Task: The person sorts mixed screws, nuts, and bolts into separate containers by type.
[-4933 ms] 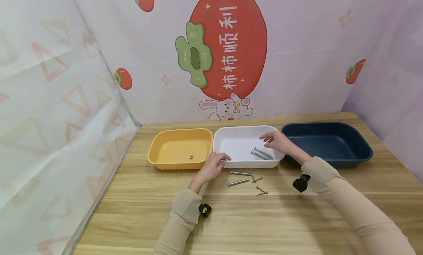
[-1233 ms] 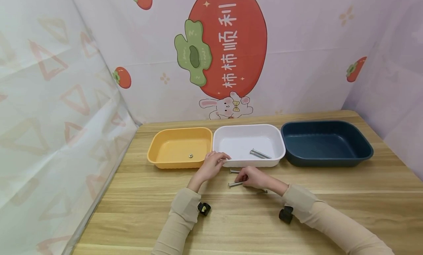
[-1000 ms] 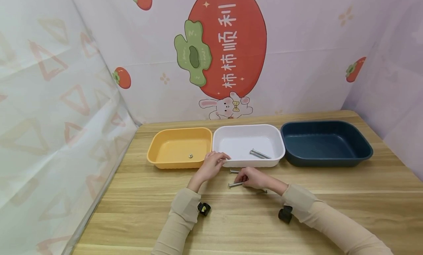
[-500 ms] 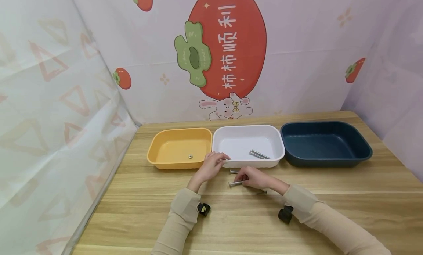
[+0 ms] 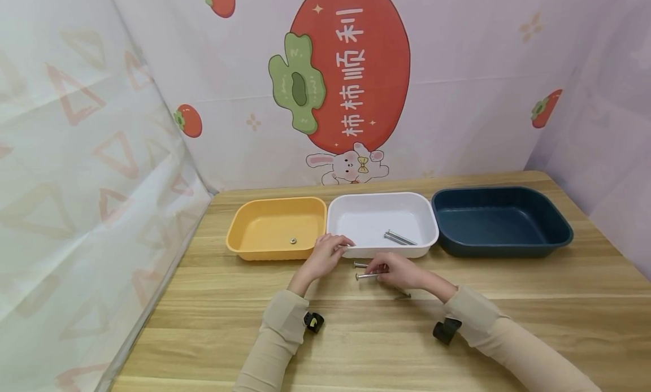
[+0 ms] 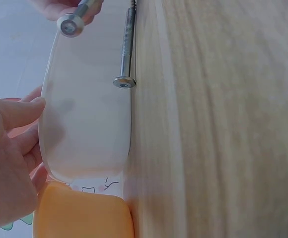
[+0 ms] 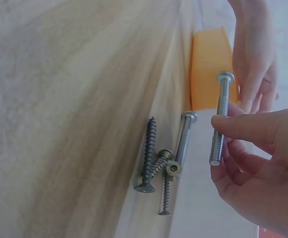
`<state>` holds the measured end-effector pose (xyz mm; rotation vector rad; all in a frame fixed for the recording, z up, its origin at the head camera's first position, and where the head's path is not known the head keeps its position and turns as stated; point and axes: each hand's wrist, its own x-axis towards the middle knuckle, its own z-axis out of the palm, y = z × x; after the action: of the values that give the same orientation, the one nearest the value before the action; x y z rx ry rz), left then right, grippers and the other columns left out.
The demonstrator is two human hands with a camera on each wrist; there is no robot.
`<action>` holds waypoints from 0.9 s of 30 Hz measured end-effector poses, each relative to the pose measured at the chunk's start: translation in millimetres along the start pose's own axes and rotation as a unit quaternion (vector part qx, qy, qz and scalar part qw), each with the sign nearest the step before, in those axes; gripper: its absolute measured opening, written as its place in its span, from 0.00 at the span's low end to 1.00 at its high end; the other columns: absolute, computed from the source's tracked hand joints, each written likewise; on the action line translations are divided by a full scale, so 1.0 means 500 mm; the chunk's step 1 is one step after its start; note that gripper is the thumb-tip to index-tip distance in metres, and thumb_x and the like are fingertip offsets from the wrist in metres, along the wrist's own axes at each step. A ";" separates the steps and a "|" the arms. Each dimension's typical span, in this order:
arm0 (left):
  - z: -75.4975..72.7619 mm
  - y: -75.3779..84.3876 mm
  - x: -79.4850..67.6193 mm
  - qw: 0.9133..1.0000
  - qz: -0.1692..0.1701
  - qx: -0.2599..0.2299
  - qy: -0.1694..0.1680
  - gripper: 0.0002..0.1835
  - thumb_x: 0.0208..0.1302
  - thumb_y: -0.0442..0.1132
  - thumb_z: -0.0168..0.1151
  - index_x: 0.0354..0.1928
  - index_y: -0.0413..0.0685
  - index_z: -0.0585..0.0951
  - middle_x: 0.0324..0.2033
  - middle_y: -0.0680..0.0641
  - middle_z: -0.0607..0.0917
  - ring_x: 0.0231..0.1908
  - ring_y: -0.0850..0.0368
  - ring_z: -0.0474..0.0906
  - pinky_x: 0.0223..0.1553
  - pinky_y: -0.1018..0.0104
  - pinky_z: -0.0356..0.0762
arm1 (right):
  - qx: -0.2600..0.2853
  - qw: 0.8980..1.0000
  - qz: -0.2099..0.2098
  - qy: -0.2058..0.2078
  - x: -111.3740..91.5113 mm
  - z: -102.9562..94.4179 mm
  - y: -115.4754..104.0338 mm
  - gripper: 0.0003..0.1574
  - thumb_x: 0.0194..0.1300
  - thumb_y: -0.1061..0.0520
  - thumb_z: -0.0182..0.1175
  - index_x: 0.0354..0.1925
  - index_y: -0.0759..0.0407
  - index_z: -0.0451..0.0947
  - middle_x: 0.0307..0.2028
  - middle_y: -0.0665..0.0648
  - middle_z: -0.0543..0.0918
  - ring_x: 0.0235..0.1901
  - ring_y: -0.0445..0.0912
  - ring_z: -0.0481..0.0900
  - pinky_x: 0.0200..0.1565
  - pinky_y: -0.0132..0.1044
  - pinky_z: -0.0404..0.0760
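Note:
My right hand (image 5: 399,270) pinches a silver bolt (image 7: 220,116) between thumb and fingers, raised over the table before the white tray (image 5: 386,251). The bolt's flat round head points left in the head view. My left hand (image 5: 325,256) grips the near-left rim of that tray, thumb outside and fingers over the edge. Two more bolts (image 5: 400,238) lie inside the tray. On the table by its front wall rests another silver bolt (image 7: 185,134), beside several small screws (image 7: 149,151), which my right hand partly covers in the head view.
A yellow tray (image 5: 274,256) with one small nut (image 5: 293,240) stands left of the white one. To the right is a dark blue tray (image 5: 508,249). All three line the back of the wooden table (image 5: 376,347), before a printed cloth backdrop (image 5: 458,98).
My right hand went from over the white tray down to the loose bolts, took one, and has just lifted it slightly up and right. My left hand has stayed on the rim.

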<state>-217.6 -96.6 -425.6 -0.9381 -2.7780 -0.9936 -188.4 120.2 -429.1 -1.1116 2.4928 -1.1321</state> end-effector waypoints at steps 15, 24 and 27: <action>0.001 -0.003 -0.001 1.000 -0.001 -0.009 0.003 0.08 0.61 0.31 0.52 0.40 0.46 0.78 0.35 0.47 0.81 0.37 0.54 0.72 0.55 0.55 0.52 | 0.009 1.000 0.004 0.023 -0.013 -0.027 -0.006 0.16 0.51 0.74 0.54 0.39 0.65 0.78 0.34 0.54 0.79 0.30 0.38 0.69 0.32 0.31 0.72; 0.001 -0.002 0.000 1.000 0.007 -0.008 0.010 0.08 0.61 0.31 0.52 0.39 0.46 0.78 0.35 0.47 0.82 0.38 0.55 0.72 0.54 0.55 0.53 | -0.002 0.999 0.012 0.044 -0.023 -0.043 -0.017 0.16 0.51 0.73 0.56 0.39 0.63 0.79 0.31 0.51 0.78 0.29 0.38 0.70 0.32 0.31 0.72; 0.001 -0.001 -0.001 1.000 0.008 -0.006 0.010 0.08 0.61 0.31 0.52 0.40 0.46 0.78 0.35 0.47 0.82 0.37 0.55 0.72 0.54 0.55 0.54 | -0.007 0.998 0.013 0.053 -0.024 -0.051 -0.019 0.15 0.52 0.72 0.56 0.39 0.63 0.79 0.32 0.52 0.78 0.29 0.38 0.70 0.32 0.31 0.72</action>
<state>-217.4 -96.9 -426.5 -0.9457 -2.7469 -1.0117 -185.8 139.2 -406.4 -1.0450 2.5907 -1.1976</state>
